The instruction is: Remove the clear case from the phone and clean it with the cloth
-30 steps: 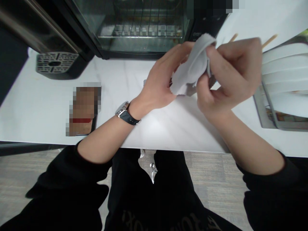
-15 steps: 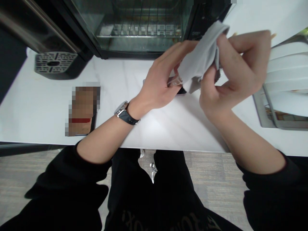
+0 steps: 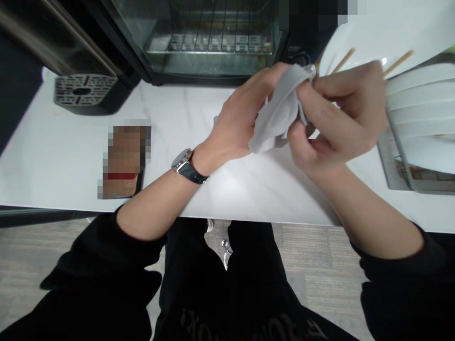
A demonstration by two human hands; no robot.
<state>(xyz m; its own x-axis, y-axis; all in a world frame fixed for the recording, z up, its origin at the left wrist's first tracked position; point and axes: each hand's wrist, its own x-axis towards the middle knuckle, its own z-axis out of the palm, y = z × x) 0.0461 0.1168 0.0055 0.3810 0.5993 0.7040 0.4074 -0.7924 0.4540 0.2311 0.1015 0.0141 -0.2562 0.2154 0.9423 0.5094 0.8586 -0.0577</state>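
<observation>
My right hand (image 3: 339,113) pinches a light grey cloth (image 3: 279,111) between thumb and fingers, above the counter. Close beside it, my left hand (image 3: 234,118) is curled behind the cloth, its fingertips mostly covered. A small clear, shiny edge (image 3: 313,71) peeks out at the cloth's upper end. It looks like part of a see-through thing wrapped in the cloth; its kind I cannot make out. A watch (image 3: 190,166) with a dark strap is on my left wrist. The corner of a grey thing (image 3: 215,121) shows on the counter behind my left hand.
A glass-fronted oven (image 3: 213,66) stands at the back, and a machine with a slotted drip tray (image 3: 83,91) at the left. A flat, pixelated thing (image 3: 122,161) lies on the white counter (image 3: 227,189). White plates (image 3: 423,104) stand in a rack at right, near two wooden sticks (image 3: 344,60).
My right hand and the cloth have moved down and slightly left, closer over my left hand. The clear piece between my left fingers is now covered, and a clear edge shows at the top.
</observation>
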